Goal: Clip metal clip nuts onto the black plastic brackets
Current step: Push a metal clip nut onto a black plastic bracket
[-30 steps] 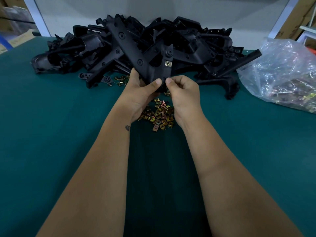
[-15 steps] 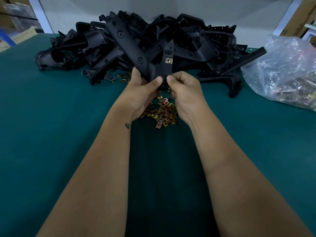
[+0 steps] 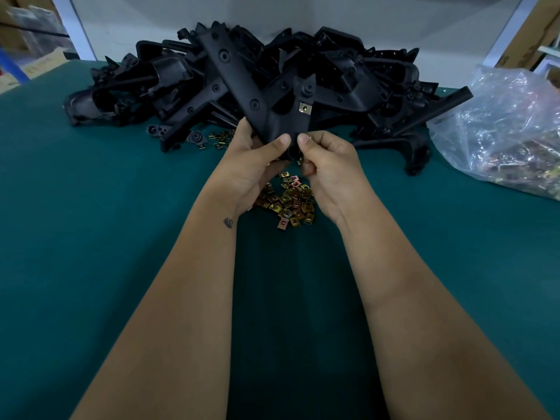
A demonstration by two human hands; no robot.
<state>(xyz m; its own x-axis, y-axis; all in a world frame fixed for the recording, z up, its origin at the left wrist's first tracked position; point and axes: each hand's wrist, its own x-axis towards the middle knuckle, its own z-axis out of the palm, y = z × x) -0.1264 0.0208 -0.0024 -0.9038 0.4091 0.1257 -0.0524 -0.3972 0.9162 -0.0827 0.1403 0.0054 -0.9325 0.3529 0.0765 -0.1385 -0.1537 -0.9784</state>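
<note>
The black plastic bracket (image 3: 274, 116) is held clear of the bench (image 3: 91, 237), above the loose pile of clip nuts (image 3: 289, 201) that lies toward the middle of the green surface. The left hand (image 3: 253, 165) grips the bracket's lower end, fingers curled behind it and thumb pressed on its front face. The right hand (image 3: 328, 165) grips the same lower end from the other side, thumb on the front beside the left thumb; a small brass-coloured piece shows at its fingertips, too hidden to identify. The long arm of the bracket rises to the upper left, over the heap of brackets (image 3: 348, 80) stacked along the far edge. One fitted clip nut (image 3: 305, 108) sits on the short right arm, above both thumbs and apart from them. A clear plastic bag (image 3: 509, 128) lies at the far right edge. A few stray clip nuts (image 3: 221, 140) lie just in front of the heap.

Compared with one second earlier, the bracket sits slightly higher and more upright. Both grips are unchanged, and the fitted clip nut remains in the same seat.
</note>
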